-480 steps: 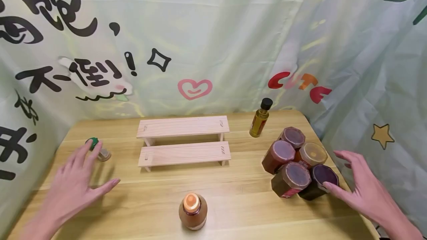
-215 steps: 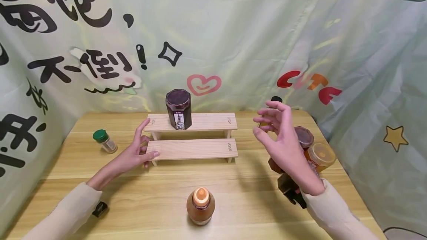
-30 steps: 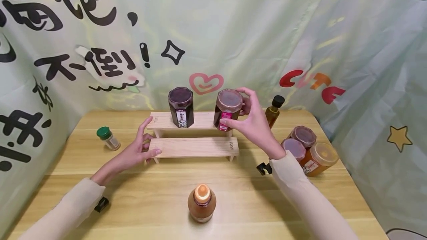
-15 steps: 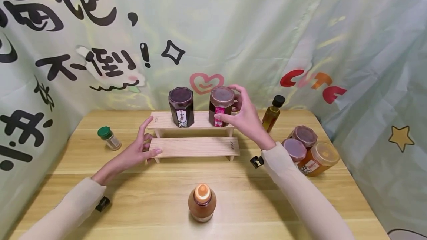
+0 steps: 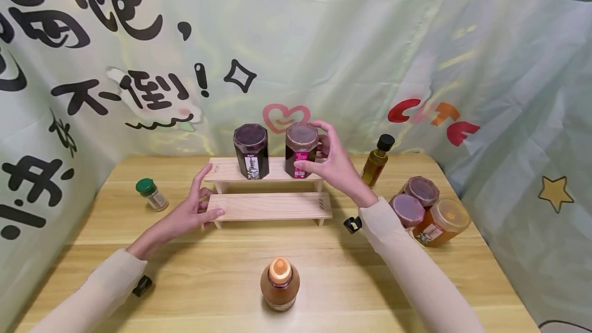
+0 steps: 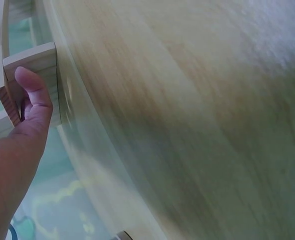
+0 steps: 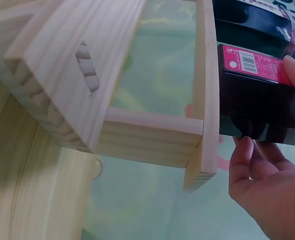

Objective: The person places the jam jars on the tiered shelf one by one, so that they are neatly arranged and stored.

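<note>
"Pale wood forms the rack (image 5: 268, 206); how do the hands lie in the head view?"

"The left hand (image 5: 185, 215) grips the rack's left end. The right hand (image 5: 339, 168) grips the pink-labelled jar (image 5: 300, 149), upright on the upper shelf (image 5: 276, 168), right of the white-labelled jar (image 5: 251, 144) and apart from it."

"And on the table (image 5: 199, 276)?"

"Shaker (image 5: 152, 195) at left; brown bottle (image 5: 279, 288) in front; oil bottle (image 5: 375, 162) and three more jars (image 5: 439, 224) at right."

"The left wrist view?"

"Bent digits hold the rack's end; part of the hand lies outside the frame."

"The right wrist view?"

"The thumb touches the pink label, fingers curl round another side, and the jar's base meets the upper shelf."
</note>
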Motion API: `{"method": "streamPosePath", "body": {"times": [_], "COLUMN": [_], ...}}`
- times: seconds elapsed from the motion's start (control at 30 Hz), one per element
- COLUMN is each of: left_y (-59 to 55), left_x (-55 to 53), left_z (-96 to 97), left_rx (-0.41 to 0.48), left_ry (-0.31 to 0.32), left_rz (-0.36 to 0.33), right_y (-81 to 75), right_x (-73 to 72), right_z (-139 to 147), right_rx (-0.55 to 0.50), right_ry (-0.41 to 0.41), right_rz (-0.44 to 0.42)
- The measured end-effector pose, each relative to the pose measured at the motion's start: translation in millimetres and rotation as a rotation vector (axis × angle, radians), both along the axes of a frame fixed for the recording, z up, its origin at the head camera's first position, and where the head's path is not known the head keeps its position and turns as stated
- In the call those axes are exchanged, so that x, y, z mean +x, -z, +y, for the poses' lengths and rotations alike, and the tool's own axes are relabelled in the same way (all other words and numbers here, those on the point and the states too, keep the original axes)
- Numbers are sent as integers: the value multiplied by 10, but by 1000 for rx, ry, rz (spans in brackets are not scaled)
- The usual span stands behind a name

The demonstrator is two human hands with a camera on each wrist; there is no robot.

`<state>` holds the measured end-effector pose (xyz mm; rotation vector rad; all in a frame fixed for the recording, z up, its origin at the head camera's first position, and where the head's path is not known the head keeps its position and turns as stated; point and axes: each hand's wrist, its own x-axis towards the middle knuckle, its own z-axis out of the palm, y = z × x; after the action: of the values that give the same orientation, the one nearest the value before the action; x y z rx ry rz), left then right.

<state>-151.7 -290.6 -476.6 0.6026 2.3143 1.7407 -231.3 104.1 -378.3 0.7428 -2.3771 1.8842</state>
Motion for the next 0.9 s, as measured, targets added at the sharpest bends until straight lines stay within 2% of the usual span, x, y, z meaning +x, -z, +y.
{"method": "streamPosePath", "body": {"times": [0.2, 0.37, 0.73, 0.9], "left_y": [-6, -7, -16, -9], "left_x": [-11, -7, -2, -7], "left_z": [6, 13, 15, 9], "left_rx": [-20, -12, -19, -24], "left_ry": [-14, -9, -12, -10], "left_rz": [-15, -15, -14, 3], "right_y": [6, 5, -150, -207], "right_x": [13, 89, 387, 500], "right_z": [9, 18, 127, 241], "right_rx": [10, 34, 29, 9], "right_ry": [-9, 3, 119, 129], "right_rz": [-28, -38, 73, 111]}}
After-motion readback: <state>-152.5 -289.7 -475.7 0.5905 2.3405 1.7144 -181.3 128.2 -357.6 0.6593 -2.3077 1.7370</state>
